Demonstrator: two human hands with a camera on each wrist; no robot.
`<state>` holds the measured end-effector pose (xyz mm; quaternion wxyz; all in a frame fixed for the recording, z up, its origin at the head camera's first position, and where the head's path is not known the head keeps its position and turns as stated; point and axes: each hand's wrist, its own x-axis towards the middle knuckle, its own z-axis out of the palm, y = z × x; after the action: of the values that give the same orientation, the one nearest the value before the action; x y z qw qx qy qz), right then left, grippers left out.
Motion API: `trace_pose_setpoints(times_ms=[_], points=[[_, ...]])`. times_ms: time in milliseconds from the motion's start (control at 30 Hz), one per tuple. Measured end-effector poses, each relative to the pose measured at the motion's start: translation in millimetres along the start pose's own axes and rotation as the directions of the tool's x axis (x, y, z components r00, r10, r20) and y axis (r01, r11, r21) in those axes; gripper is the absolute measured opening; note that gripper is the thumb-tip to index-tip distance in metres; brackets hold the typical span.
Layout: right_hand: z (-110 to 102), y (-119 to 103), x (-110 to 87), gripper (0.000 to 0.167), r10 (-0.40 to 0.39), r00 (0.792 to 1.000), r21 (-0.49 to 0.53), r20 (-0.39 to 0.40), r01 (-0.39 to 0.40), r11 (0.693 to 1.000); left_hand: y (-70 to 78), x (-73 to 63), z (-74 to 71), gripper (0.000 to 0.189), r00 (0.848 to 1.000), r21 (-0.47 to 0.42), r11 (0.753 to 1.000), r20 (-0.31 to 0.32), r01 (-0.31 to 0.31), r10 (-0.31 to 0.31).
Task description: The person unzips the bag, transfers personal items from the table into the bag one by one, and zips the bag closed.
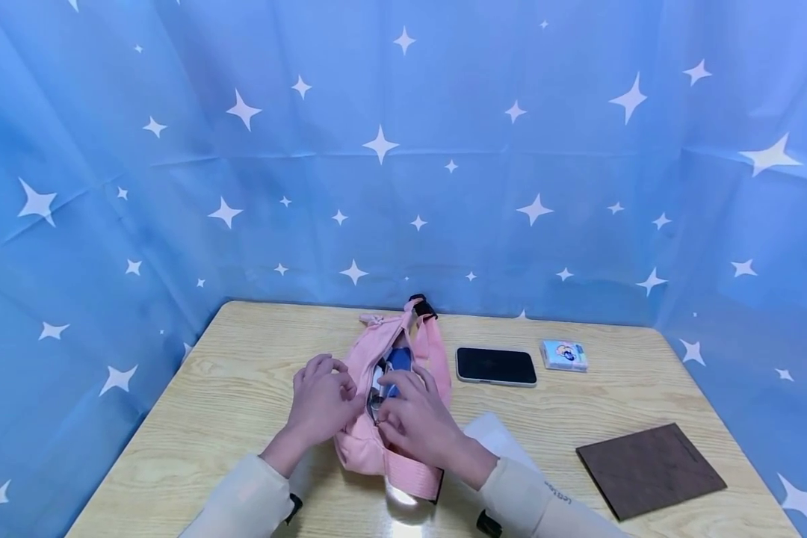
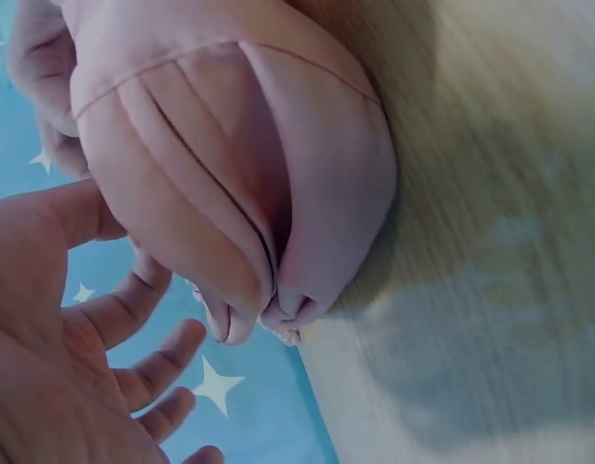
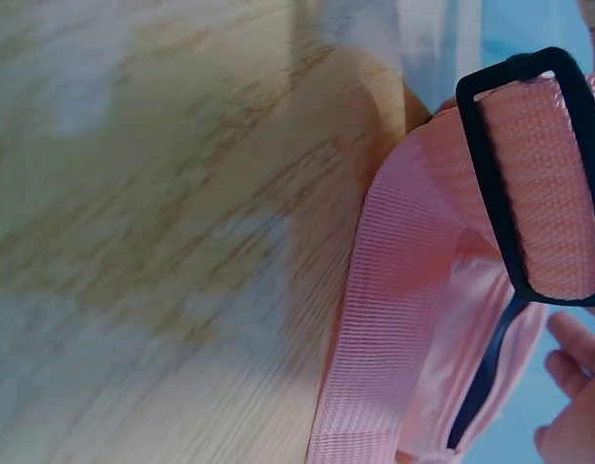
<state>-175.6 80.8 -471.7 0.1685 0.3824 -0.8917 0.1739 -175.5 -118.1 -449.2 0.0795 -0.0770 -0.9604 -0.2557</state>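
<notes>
We note the wooden worktop (image 1: 242, 388) first, ringed by a blue star-printed backdrop (image 1: 403, 149). At its centre lies the pink bag (image 1: 366, 441), long axis running 12 to 6 o'clock, its webbing strap (image 3: 394, 319) with a black buckle (image 3: 529, 174) trailing along the side. The bag's top opening gapes, and something blue (image 1: 399, 361) shows inside; what it is we cannot tell. At 4 o'clock from the bag sits a dark brown flat board (image 1: 648, 469); at 2 o'clock a black phone (image 1: 496, 366) lies face up, and just beyond it a small printed card pack (image 1: 564, 355). A pale sheet (image 1: 494, 437) peeks out at 3 o'clock beside the right sleeve. Our left hand (image 1: 321, 400) rests against the bag's left flank, fingers loosely spread, gripping nothing, as the left wrist view confirms (image 2: 74, 358). Our right hand (image 1: 420, 418) lies over the opening, fingertips down at the gap; whether they pinch anything we cannot tell. Judged from this: bag open, contents partly in, phone, pack and board outside it.
</notes>
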Motion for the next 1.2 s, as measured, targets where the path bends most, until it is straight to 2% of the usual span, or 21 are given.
trace_pose_setpoints(times_ms=[133,233,433,533,633,767,1000,1100,1200], points=[[2,1,-1.1,0.005,-0.003,1.000,-0.001,-0.016,0.003,1.000,4.1,-0.2,-1.3,0.030,1.000,0.045,0.999,0.003,-0.006,0.006],[3,2,-1.8,0.007,-0.007,0.999,0.007,-0.039,0.007,1.000,4.9,-5.7,-4.8,0.034,1.000,0.057,0.998,0.010,-0.014,0.014],[2,4,-2.7,0.007,-0.009,0.997,-0.019,-0.080,0.007,1.000,11.1,-20.2,-11.3,0.038,0.995,0.084,0.993,0.058,-0.083,0.078],[1,5,-3.1,0.007,-0.003,0.997,-0.028,-0.083,0.001,1.000,17.0,-24.3,-10.9,0.042,0.991,0.081,0.991,0.094,-0.102,0.094],[1,6,-3.2,0.007,-0.006,0.996,-0.028,-0.089,0.003,1.000,19.7,-26.3,-5.6,0.042,0.991,0.077,0.993,0.104,-0.092,0.084],[1,7,-3.0,0.006,-0.013,0.996,-0.025,-0.089,0.011,1.000,20.0,-28.0,5.0,0.036,0.995,0.072,0.995,0.071,-0.073,0.067],[1,9,-4.1,0.008,-0.007,0.997,-0.030,-0.082,0.004,1.000,18.8,-31.7,20.9,0.021,0.990,0.028,0.991,-0.040,-0.133,0.134],[0,11,-3.0,0.009,0.015,0.996,-0.051,-0.084,-0.019,0.999,17.8,-31.1,22.1,0.021,0.987,0.016,0.988,-0.045,-0.153,0.153],[-3,15,-1.0,0.010,0.058,0.995,-0.071,-0.078,-0.064,0.995,17.5,-29.1,20.9,0.020,0.984,0.011,0.985,-0.024,-0.175,0.175]])
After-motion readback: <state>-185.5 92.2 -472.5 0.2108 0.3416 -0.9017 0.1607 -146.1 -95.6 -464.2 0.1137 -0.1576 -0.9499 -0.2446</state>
